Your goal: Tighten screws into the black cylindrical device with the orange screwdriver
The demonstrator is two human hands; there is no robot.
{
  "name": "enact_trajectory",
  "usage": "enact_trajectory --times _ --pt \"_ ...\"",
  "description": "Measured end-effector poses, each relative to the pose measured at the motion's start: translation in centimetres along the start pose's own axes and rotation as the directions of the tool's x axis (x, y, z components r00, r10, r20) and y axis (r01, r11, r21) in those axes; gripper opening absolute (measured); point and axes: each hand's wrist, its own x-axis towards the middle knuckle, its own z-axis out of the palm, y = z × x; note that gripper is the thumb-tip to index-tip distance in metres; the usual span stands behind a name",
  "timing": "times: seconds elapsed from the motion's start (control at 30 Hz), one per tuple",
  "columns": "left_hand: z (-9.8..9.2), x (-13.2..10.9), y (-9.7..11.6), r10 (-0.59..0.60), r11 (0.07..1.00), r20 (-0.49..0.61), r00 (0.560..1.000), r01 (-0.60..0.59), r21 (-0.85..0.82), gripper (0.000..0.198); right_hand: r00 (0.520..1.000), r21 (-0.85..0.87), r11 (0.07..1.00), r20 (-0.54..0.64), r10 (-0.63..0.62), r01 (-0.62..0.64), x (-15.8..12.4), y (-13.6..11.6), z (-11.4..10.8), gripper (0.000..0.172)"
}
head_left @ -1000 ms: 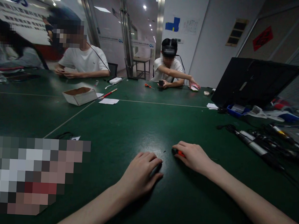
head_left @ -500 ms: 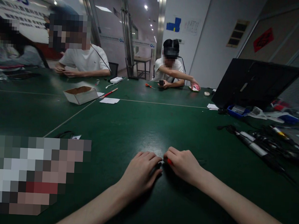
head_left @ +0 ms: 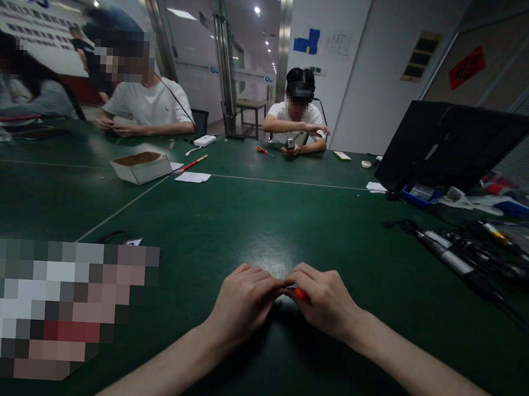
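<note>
Both of my hands are together low over the green table (head_left: 263,221), their fingertips meeting. Inside the curled fingers of my right hand (head_left: 324,295) is a screwdriver (head_left: 302,294); its orange handle end shows below the index finger, and the rest is mostly hidden. My left hand (head_left: 246,294) is closed in a pinch, thumb against fingers, touching the right fingertips. Whatever it pinches is too small or covered to make out.
A white open box (head_left: 142,169), a red pen-like stick (head_left: 190,163) and white paper (head_left: 193,177) lie ahead left. Cables and a silver-black tool (head_left: 448,253) lie right, below a black monitor (head_left: 453,146). Across sits a person (head_left: 297,120) handling a small dark object; another screwdriver (head_left: 263,151) lies nearby.
My left thumb and fingers have closed together, and both hands have come nearer each other. The person across has drawn an arm back from the right, leaving a flat phone-like object there.
</note>
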Motion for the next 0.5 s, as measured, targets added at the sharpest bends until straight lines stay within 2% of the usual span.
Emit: enact_trajectory --times 0.2,0.33,0.4,0.5 --pt "0.2 0.0 -0.1 0.029 0.999 -0.020 0.999 -0.029 -0.040 0.019 0.997 -0.009 1.000 -0.068 -0.019 0.019 0.0 0.2 -0.1 0.013" --pt "0.2 0.1 0.0 0.025 0.997 0.014 1.000 -0.024 -0.067 0.019 0.997 -0.062 0.998 -0.067 -0.033 0.029 0.0 0.5 -1.5 0.015" --pt "0.2 0.0 -0.1 0.015 0.997 0.036 0.999 -0.012 -0.082 0.020 0.999 -0.107 0.994 -0.054 0.002 -0.008 -0.9 1.4 -2.8 0.018" --pt "0.3 -0.1 -0.2 0.005 0.996 0.064 0.998 0.001 -0.094 0.020 0.984 -0.199 0.965 0.014 0.177 -0.171 -4.0 4.9 -5.4 0.019"
